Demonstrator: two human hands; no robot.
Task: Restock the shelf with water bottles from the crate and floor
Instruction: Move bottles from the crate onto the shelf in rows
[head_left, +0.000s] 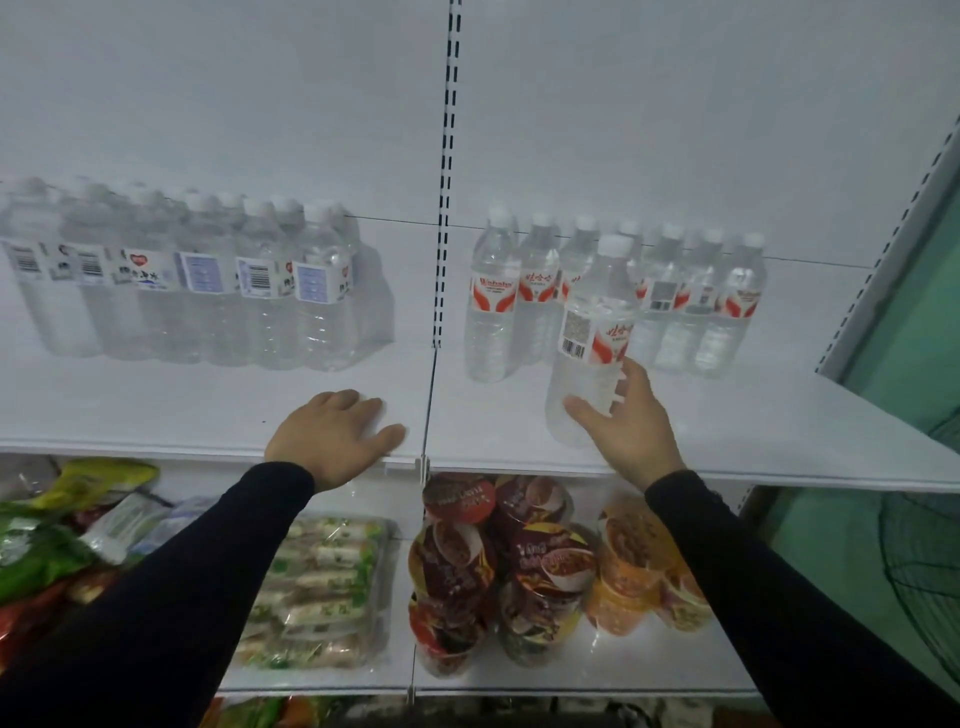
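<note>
A clear water bottle (592, 332) with a red-and-white label stands upright near the front of the white shelf (779, 441). My right hand (628, 421) wraps its lower part from the right, fingers loosely around it. Behind it a row of several matching bottles (675, 296) lines the shelf's back. My left hand (337, 436) lies palm down on the shelf's front edge, holding nothing. A shrink-wrapped pack of bottles with blue-and-white labels (187, 280) sits at the left of the same shelf. No crate or floor bottles are in view.
Below the shelf sit stacked instant-noodle cups (519, 566), a wrapped tray of food (322, 587) and green and red snack bags (47, 545). A slotted upright (448, 156) divides the shelf's two bays. A green wall and a fan grille (924, 571) are at the right.
</note>
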